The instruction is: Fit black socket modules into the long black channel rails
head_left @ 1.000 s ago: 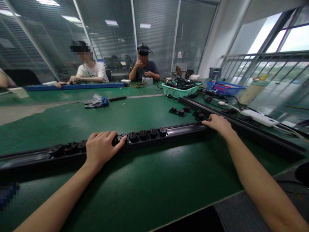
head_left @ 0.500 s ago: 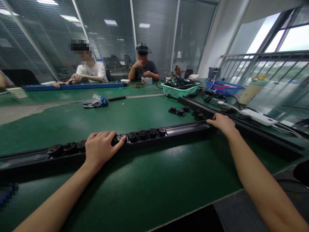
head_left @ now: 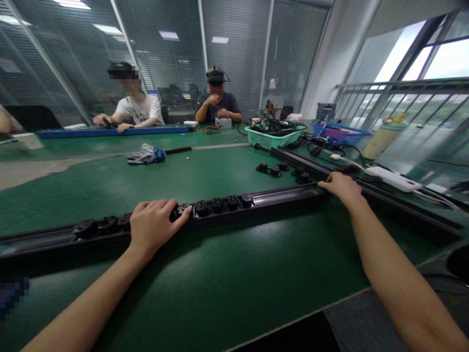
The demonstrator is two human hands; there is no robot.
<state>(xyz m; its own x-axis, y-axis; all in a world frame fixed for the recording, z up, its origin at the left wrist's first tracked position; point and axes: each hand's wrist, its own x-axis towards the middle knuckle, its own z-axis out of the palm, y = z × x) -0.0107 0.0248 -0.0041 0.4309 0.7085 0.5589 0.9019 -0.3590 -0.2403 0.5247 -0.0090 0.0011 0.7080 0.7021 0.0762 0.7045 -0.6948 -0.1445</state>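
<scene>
A long black power strip housing lies across the green table in front of me, a row of black socket modules set along its open channel. Over its middle, my left hand is wrapped around the housing, with the thumb beside the sockets and the fingers over the far side. My right hand pinches the housing's right end; its fingertips are partly hidden. More socket modules lie loose on the table just beyond that end.
A second black housing runs diagonally at the right. Behind are a green basket of cables, a blue basket, a white power strip and gloves. Two co-workers sit opposite, one at a blue bar.
My right hand has shifted slightly to the right at the housing's end. My left hand stays where it was. The left co-worker's hands have moved apart along the blue bar.
</scene>
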